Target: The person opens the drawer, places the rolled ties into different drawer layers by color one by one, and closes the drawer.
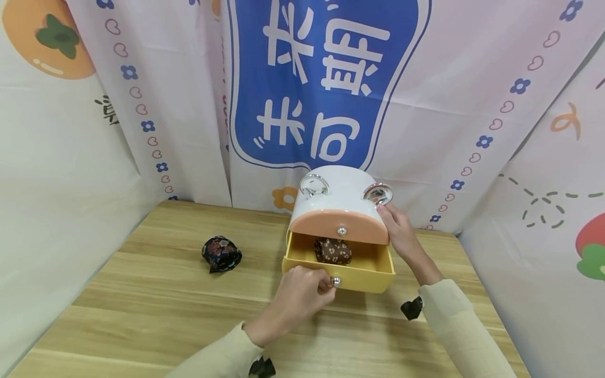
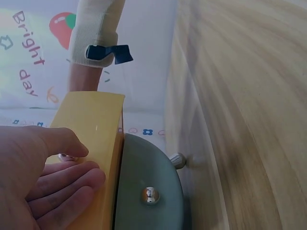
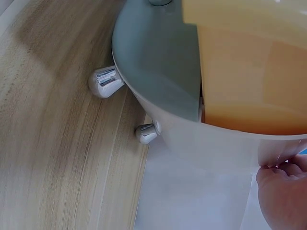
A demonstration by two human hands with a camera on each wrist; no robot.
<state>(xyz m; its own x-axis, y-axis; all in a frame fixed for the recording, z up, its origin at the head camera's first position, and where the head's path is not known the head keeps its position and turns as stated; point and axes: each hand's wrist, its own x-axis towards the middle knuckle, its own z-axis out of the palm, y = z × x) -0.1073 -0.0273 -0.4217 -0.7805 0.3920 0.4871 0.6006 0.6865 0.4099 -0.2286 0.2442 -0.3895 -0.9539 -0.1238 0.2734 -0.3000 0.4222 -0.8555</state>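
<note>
Since the yellow drawer [image 1: 364, 281] is standing open with something in it, I'd say the trick right now is all in the two-handed setup. The left hand [image 1: 302, 289] has the silver knob [image 1: 336, 282] pinched between thumb and fingers, and the right hand [image 1: 402, 233] rests against the side of the white case [image 1: 337, 191], near a chrome ring [image 1: 388, 195]; most of those fingers are hidden, so I can't tell if they're curled round it or just pressing. IMO that brace matters most: the case looks light enough to skid on the wood-look table [image 1: 142, 310] if it went slack. I'd move the drawer slowly and dead straight, because a sideways tug could make it bind. Going easy should also stop the rolled brown cloth [image 1: 336, 252] inside from tumbling about. The dark floral bundle [image 1: 220, 254] sits on the table, well apart to the left, so not much to bump there. As for writing, the big blue panel [image 1: 313, 105] on the backdrop reads 未来可期, turned sideways, and the left wrist view shows "Bright day" printed on a side curtain [image 2: 139, 52]. Can't spot any brand or label on the case.
</note>
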